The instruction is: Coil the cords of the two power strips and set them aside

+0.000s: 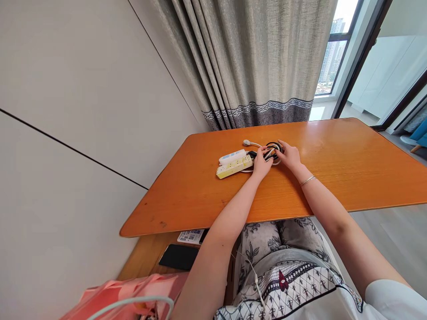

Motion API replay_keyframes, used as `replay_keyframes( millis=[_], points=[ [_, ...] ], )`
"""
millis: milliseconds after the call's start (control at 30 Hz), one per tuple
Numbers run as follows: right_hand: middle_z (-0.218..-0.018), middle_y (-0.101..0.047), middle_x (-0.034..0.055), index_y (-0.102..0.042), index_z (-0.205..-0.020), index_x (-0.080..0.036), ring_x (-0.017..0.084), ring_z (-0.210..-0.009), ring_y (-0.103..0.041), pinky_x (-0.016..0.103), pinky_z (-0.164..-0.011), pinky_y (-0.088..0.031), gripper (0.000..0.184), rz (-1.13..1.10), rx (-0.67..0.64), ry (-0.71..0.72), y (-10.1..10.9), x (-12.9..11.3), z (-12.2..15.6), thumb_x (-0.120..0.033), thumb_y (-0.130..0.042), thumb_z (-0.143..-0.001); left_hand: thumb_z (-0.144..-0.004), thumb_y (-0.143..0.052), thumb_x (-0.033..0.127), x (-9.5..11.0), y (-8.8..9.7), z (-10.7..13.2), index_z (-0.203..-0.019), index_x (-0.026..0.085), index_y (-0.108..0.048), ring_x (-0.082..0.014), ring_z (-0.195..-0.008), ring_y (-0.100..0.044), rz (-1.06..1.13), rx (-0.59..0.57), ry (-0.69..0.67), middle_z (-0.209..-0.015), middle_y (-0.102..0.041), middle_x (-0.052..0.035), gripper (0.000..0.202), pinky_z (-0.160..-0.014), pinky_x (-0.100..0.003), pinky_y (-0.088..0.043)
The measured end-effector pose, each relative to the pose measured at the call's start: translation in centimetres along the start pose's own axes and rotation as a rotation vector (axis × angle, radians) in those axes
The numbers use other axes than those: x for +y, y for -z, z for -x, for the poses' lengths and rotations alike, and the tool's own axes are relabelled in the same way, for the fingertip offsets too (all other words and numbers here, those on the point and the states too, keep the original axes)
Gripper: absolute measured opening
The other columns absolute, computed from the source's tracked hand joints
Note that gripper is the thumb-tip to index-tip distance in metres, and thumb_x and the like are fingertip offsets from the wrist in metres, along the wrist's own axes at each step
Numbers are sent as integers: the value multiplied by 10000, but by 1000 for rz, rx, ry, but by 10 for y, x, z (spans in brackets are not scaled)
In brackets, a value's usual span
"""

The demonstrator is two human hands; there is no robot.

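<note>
Two power strips lie side by side on the orange wooden table [350, 169]: a white one [232, 157] behind and a yellowish one [234, 166] in front. Their black and white cords are wound into a coil [274, 151] just right of the strips. My left hand [261, 163] is closed on the near left side of the coil. My right hand [289, 155] grips the coil's right side, fingers curled over it. A grey plug [247, 142] on a white cord sticks out behind the coil.
A grey curtain [253, 62] hangs behind the table, with a window [332, 58] to its right. A white wall [83, 111] runs along the left. On a lower bench sit a black phone [178, 256], a printed card [191, 236] and a pink bag [133, 295].
</note>
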State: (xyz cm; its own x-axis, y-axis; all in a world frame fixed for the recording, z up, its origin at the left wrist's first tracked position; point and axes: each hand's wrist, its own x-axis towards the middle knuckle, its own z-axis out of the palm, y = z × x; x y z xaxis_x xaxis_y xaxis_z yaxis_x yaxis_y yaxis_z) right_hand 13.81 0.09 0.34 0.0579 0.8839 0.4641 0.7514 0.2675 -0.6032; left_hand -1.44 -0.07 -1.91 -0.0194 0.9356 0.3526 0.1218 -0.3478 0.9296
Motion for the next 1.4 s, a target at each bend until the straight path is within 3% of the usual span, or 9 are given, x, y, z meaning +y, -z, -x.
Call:
replay_keyframes(
  millis=[233, 467, 600, 767, 867, 933, 1033, 1167, 1400],
  points=[
    [-864, -774, 27, -696, -1107, -191, 213, -867, -734, 445, -967, -550, 462, -725, -14, -197, -8, 6, -4, -261, -821, -668, -733, -699, 140, 3, 1, -6, -1079, 217, -515, -180, -861, -659, 186, 29, 146, -845, -674, -5, 400, -935, -356, -485],
    [-737, -734, -20, -589, -1147, -182, 159, -706, -721, 340, -789, -617, 434, -1042, -15, -345, -15, 3, -5, -253, -749, -750, -696, -567, 135, 15, 8, -8, -1000, 230, -522, -141, -683, -573, 277, 92, 192, -678, -550, 54, 321, -782, -286, -467],
    [-756, -737, -5, -549, -1091, -194, 157, -691, -721, 307, -708, -629, 346, -1199, 20, -467, -16, 3, -5, -170, -705, -783, -779, -485, 239, 18, 13, -6, -851, 221, -576, -152, -606, -530, 227, 30, 174, -615, -523, 29, 118, -683, -291, -455],
    [-801, -748, 21, -552, -1050, -189, 135, -706, -730, 253, -679, -632, 253, -1371, 52, -574, -12, -1, -10, -99, -622, -824, -794, -534, 278, 19, 14, -1, -649, 221, -597, -166, -542, -477, 37, -120, 141, -528, -484, 20, 167, -662, -325, -451],
    [-861, -758, 21, -559, -1028, -207, 126, -789, -748, 249, -763, -639, 234, -1450, 69, -598, -6, -1, -12, -102, -611, -825, -663, -645, 132, 22, 12, 6, -677, 219, -637, -189, -633, -549, -87, -224, 79, -618, -584, 11, 89, -779, -363, -492],
    [-873, -760, 11, -561, -1028, -223, 125, -823, -751, 259, -801, -640, 250, -1484, 80, -605, -1, 0, -14, -112, -621, -812, -611, -643, 46, 25, 12, 9, -760, 217, -672, -228, -824, -619, -139, -265, 20, -814, -675, -27, 229, -923, -395, -490],
    [-891, -763, 7, -564, -1041, -228, 129, -856, -751, 286, -839, -639, 335, -1520, 82, -602, 4, 3, -14, -76, -623, -748, -622, -608, -6, 29, 15, 12, -953, 203, -690, -294, -1130, -591, -344, -283, -140, -1115, -671, -102, 400, -1099, -441, -415],
    [-912, -763, 8, -550, -1039, -227, 154, -911, -754, 370, -889, -636, 484, -1465, 107, -565, 2, 5, -14, -9, -539, -607, -726, -568, 25, 30, 18, 11, -1149, 197, -646, -336, -1231, -553, -659, -280, -273, -1241, -637, -149, 463, -1128, -494, -390],
    [-907, -758, -2, -510, -1079, -232, 168, -925, -749, 396, -934, -602, 493, -1244, 194, -451, -1, 11, -15, -59, -521, -618, -768, -598, 84, 23, 15, 13, -1261, 185, -604, -387, -1345, -492, -744, -267, -238, -1438, -552, -188, 504, -1158, -539, -336]
  ],
)
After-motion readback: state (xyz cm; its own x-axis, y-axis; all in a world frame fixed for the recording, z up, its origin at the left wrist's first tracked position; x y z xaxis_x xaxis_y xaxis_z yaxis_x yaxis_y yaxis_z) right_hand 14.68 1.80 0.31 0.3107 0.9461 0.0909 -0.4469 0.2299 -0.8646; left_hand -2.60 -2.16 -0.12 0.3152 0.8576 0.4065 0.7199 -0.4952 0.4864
